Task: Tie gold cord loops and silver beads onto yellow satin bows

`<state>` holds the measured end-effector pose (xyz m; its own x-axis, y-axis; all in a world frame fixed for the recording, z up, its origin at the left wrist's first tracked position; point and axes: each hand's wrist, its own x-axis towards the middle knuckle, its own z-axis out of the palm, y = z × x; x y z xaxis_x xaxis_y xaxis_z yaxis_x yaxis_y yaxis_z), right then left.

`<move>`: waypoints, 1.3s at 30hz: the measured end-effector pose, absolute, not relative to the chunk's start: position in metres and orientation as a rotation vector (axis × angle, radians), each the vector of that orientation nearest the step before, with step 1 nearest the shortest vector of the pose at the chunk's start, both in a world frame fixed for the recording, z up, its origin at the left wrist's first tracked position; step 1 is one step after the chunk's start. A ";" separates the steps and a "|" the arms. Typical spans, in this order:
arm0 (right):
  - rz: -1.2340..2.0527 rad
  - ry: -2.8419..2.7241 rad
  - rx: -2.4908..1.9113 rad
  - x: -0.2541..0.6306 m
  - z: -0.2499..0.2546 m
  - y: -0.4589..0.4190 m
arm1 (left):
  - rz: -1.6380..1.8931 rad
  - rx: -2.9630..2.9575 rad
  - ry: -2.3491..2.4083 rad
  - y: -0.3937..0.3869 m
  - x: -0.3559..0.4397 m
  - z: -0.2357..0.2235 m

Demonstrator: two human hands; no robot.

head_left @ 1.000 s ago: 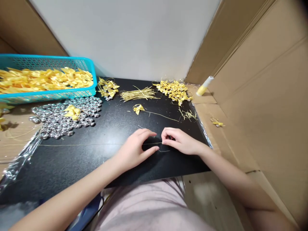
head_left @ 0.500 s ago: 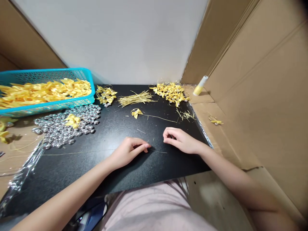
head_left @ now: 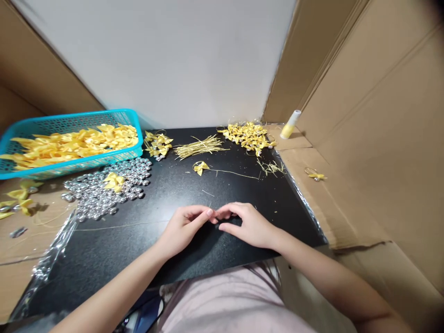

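Observation:
Above the black board (head_left: 138, 259), my left hand (head_left: 185, 229) is closed in a pinch on a thin cord (head_left: 121, 226). The cord trails left across the board to its edge, and a short end pokes up by the fingertips. My right hand (head_left: 246, 226) meets the left fingertips, its fingers bent and its thumb held apart from them. Whether it touches the cord is hidden. Beyond the hands lies a yellow ribbon bow (head_left: 200, 168) with a cord loop, and from it another thin cord (head_left: 239, 174) runs right.
At left stands a blue basket (head_left: 83, 165) of yellow bows, with many silver beads (head_left: 100, 199) before it. Cut gold cords (head_left: 199, 148), finished bow loops (head_left: 248, 136) and cord scraps (head_left: 270, 167) line the back. A white-and-yellow tube (head_left: 290, 124) stands right, beside cardboard walls.
My right hand has moved left and nearer to me, joining the left fingertips where the cord's free end lay. The left hand keeps its pinch. The view has shifted slightly.

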<state>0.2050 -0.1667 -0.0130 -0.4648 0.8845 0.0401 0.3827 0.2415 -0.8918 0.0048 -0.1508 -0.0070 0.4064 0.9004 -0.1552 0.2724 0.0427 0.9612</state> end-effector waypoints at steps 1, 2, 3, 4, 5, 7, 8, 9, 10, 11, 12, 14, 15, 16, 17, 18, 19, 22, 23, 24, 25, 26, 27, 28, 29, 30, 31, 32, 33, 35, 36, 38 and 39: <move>1.233 -1.951 -1.146 0.205 -0.012 -0.166 | 0.692 1.468 1.109 -0.152 0.004 -0.007; 1.278 -1.951 -1.137 0.206 -0.011 -0.165 | 0.706 1.453 1.117 -0.153 0.004 -0.007; 1.302 -1.958 -1.130 0.208 -0.010 -0.165 | 0.717 1.450 1.119 -0.154 0.003 -0.007; 1.300 -1.971 -1.130 0.209 -0.009 -0.165 | 0.722 1.458 1.113 -0.154 0.002 -0.008; 1.269 -1.991 -1.133 0.211 -0.008 -0.165 | 0.723 1.472 1.101 -0.153 0.001 -0.008; 1.139 -2.066 -1.126 0.214 -0.004 -0.165 | 0.718 1.496 1.068 -0.152 -0.001 -0.008; 1.050 -2.133 -1.114 0.216 -0.002 -0.164 | 0.711 1.501 1.050 -0.151 -0.002 -0.006; 0.950 -2.215 -1.102 0.217 0.001 -0.163 | 0.696 1.504 1.033 -0.150 -0.003 -0.005; 0.840 -2.307 -1.093 0.218 0.004 -0.161 | 0.677 1.504 1.022 -0.149 -0.004 -0.002; 0.729 -2.398 -1.086 0.219 0.007 -0.159 | 0.651 1.504 1.009 -0.148 -0.004 0.000; 0.620 -2.479 -1.082 0.219 0.010 -0.157 | 0.617 1.500 0.990 -0.146 -0.004 0.003; 0.405 -2.595 -1.074 0.219 0.018 -0.152 | 0.550 1.468 0.933 -0.144 -0.003 0.008; 0.312 -2.637 -1.053 0.219 0.022 -0.150 | 0.518 1.439 0.899 -0.142 -0.002 0.010; 0.237 -2.672 -1.025 0.218 0.025 -0.148 | 0.492 1.406 0.862 -0.141 0.000 0.011; 0.179 -2.699 -0.994 0.217 0.029 -0.146 | 0.472 1.364 0.824 -0.139 0.003 0.011; 0.138 -2.724 -0.964 0.216 0.031 -0.144 | 0.453 1.311 0.792 -0.138 0.005 0.011; 0.112 -2.742 -0.939 0.215 0.033 -0.143 | 0.424 1.251 0.767 -0.136 0.007 0.010; 0.127 -2.771 -0.900 0.217 0.035 -0.139 | 0.319 1.103 0.729 -0.133 0.010 0.003; 0.170 -2.761 -0.893 0.219 0.034 -0.139 | 0.301 1.091 0.738 -0.132 0.010 0.001; 0.237 -2.731 -0.896 0.221 0.033 -0.138 | 0.308 1.102 0.756 -0.131 0.010 -0.001; 0.321 -2.677 -0.905 0.224 0.032 -0.138 | 0.340 1.126 0.781 -0.130 0.009 -0.003; 0.418 -2.600 -0.922 0.227 0.030 -0.138 | 0.386 1.153 0.807 -0.130 0.008 -0.005; 0.517 -2.503 -0.943 0.229 0.027 -0.139 | 0.434 1.176 0.833 -0.131 0.007 -0.006; 0.616 -2.394 -0.964 0.231 0.024 -0.140 | 0.475 1.193 0.852 -0.131 0.007 -0.007; 0.704 -2.278 -0.984 0.232 0.020 -0.142 | 0.504 1.203 0.864 -0.132 0.006 -0.008; 0.782 -2.162 -1.000 0.232 0.016 -0.144 | 0.520 1.207 0.870 -0.133 0.005 -0.009; 0.850 -2.048 -1.010 0.232 0.012 -0.146 | 0.529 1.209 0.875 -0.134 0.005 -0.009; 0.910 -1.939 -1.015 0.230 0.008 -0.149 | 0.538 1.212 0.879 -0.135 0.005 -0.010; 0.962 -1.840 -1.015 0.228 0.004 -0.151 | 0.546 1.219 0.886 -0.136 0.005 -0.010; 1.049 -1.680 -0.998 0.221 -0.003 -0.156 | 0.560 1.240 0.904 -0.137 0.005 -0.011; 1.080 -1.619 -0.981 0.217 -0.005 -0.158 | 0.564 1.251 0.914 -0.137 0.006 -0.012; 1.105 -1.543 -0.949 0.209 -0.008 -0.162 | 0.582 1.266 0.928 -0.137 0.007 -0.013; 1.098 -1.532 -0.939 0.205 -0.008 -0.163 | 0.598 1.273 0.929 -0.137 0.007 -0.014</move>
